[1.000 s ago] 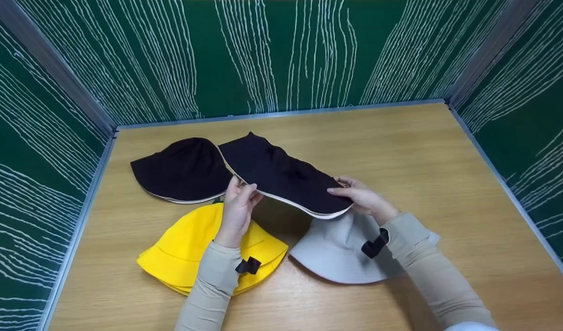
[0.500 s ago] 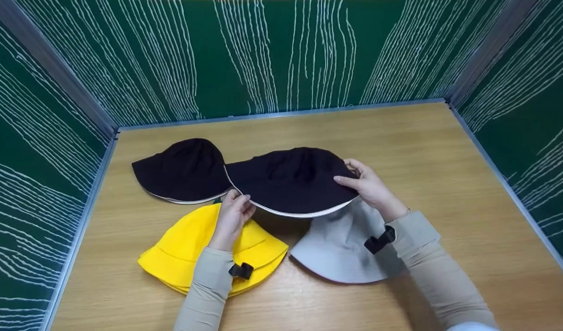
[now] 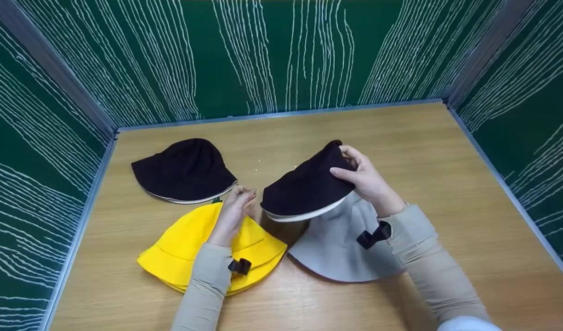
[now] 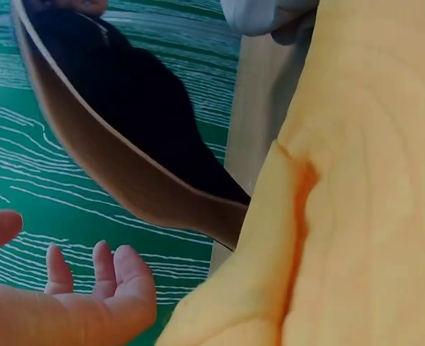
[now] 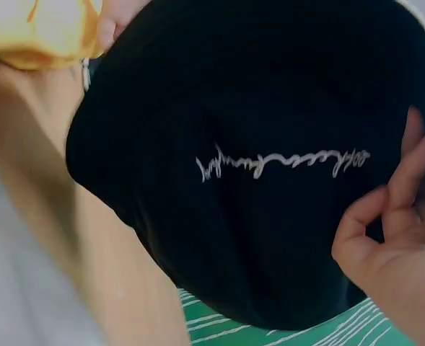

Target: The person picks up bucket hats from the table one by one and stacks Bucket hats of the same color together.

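Observation:
My right hand (image 3: 372,185) grips a black bucket hat (image 3: 305,189) by its right end, thumb on the near side and fingers behind. The hat hangs tilted above the table, its pale rim edge downward. White script lettering (image 5: 284,166) runs across its side in the right wrist view. My left hand (image 3: 232,215) is raised over a yellow bucket hat (image 3: 178,248) and holds nothing. In the left wrist view, the thumb of that hand (image 4: 75,313) stands apart from its fingers, with a gap between hand and black hat.
Another black bucket hat (image 3: 184,170) lies at the back left of the wooden table (image 3: 391,133). A grey bucket hat (image 3: 343,253) lies under the right hand and wrist. Green walls (image 3: 235,55) with white lines enclose the table at the back and sides.
My left hand has let go of the black hat's brim and now stands apart from it. The right hand keeps hold; the hat has swung away from the other black hat and looks narrower.

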`<state>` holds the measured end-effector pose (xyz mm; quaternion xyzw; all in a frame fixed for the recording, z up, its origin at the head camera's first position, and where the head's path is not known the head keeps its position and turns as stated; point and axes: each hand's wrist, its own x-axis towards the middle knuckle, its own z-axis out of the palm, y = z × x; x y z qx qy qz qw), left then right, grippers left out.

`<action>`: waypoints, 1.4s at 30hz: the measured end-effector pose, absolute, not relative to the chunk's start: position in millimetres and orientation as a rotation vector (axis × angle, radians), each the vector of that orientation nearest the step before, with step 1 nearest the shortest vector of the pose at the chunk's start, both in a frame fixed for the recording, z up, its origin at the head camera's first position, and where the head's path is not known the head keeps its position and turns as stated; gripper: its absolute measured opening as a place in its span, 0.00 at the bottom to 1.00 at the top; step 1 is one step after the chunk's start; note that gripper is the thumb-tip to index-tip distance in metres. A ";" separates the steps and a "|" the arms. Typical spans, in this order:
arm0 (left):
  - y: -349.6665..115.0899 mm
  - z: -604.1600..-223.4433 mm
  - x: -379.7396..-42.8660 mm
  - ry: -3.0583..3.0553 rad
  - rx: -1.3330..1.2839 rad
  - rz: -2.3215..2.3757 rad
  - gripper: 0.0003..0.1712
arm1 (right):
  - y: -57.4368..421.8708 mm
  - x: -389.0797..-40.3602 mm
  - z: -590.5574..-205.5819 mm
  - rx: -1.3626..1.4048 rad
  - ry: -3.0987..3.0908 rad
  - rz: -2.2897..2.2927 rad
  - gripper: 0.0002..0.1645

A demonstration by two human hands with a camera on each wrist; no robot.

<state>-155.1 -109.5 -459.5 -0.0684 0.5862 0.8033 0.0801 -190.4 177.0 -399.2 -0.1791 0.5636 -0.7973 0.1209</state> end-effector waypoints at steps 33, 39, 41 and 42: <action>-147.8 -414.7 -149.2 2.120 0.088 1.781 0.24 | 216.3 -197.1 -387.8 -0.944 1.255 -2.269 0.23; -161.2 -399.5 -150.1 2.280 0.099 1.749 0.23 | 221.6 -203.9 -392.7 -0.761 1.554 -2.124 0.23; -164.3 -394.8 -152.0 2.347 0.101 1.690 0.23 | 222.5 -206.4 -394.4 -0.679 1.697 -2.046 0.22; -165.4 -392.7 -153.4 2.380 0.100 1.656 0.24 | 223.0 -207.5 -395.2 -0.643 1.781 -1.995 0.22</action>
